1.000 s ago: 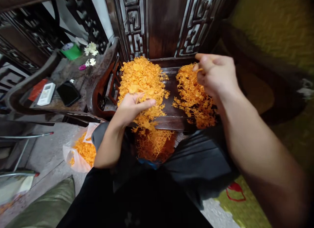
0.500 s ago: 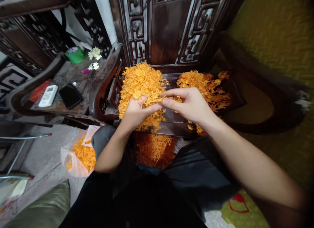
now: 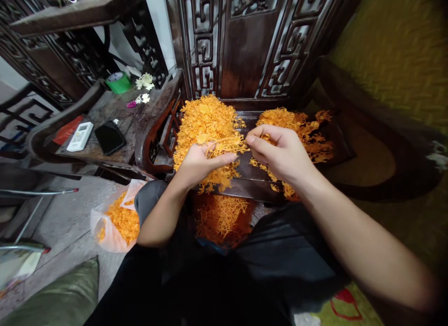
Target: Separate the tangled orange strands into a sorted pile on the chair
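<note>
Loosely cupping a tuft of orange strands [image 3: 226,143] in the left hand [image 3: 199,165], thumb laid over it. Pinching the tuft's 3 o'clock end with the right hand [image 3: 280,153], thumb and forefinger closed on a few threads. Holding it just above the wooden seat [image 3: 250,179], between two heaps.

Could easily snap threads by tugging too hard, brittle and tangled as they look. Might also shed bits past the seat's 6 o'clock edge, or drag extra off the left heap [image 3: 206,118] lying against the left hand.

Counting:
- two hands
- two heaps, the right heap [image 3: 301,125] at 2 o'clock
- one tub of strands [image 3: 220,218] at 6 o'clock
- one plastic bag [image 3: 117,221] at 8 o'clock
- at 10 o'clock, one remote [image 3: 80,136], one phone [image 3: 109,137] and one green tape roll [image 3: 119,82]
</note>
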Available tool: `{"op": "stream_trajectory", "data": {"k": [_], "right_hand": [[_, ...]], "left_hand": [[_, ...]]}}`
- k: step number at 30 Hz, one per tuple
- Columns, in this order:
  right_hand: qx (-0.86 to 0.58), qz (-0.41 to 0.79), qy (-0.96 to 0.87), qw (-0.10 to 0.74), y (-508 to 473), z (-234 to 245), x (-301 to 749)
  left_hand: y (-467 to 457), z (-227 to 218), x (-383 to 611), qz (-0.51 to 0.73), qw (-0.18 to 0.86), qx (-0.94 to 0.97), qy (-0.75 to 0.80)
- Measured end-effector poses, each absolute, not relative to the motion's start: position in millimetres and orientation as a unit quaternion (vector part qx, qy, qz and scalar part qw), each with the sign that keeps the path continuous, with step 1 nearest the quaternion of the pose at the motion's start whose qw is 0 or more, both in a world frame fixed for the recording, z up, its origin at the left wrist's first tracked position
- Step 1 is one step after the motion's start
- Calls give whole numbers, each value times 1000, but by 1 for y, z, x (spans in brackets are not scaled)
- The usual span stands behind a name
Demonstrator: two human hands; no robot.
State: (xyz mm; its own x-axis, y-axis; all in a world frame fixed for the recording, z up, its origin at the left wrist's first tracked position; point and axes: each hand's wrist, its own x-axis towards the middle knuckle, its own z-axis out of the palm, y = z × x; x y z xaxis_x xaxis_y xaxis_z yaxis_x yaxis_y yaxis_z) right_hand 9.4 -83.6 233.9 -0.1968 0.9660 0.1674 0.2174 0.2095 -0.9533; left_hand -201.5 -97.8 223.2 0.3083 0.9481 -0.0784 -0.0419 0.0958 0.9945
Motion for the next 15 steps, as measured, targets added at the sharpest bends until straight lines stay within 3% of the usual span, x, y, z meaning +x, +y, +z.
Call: {"op": "stream_trajectory", "data": {"k": [6,10,15], "right_hand": [[-454,365,-709,398,-100,251,11],[-435,342,-745,374,-108,251,9],[-474,253,-739,407,-107,241,11]], "left_hand": [[-111,239,-206,407,520,633,404],[-116,240,-207,342,460,710,410],[-106,232,-207,313,557,654,404]]}}
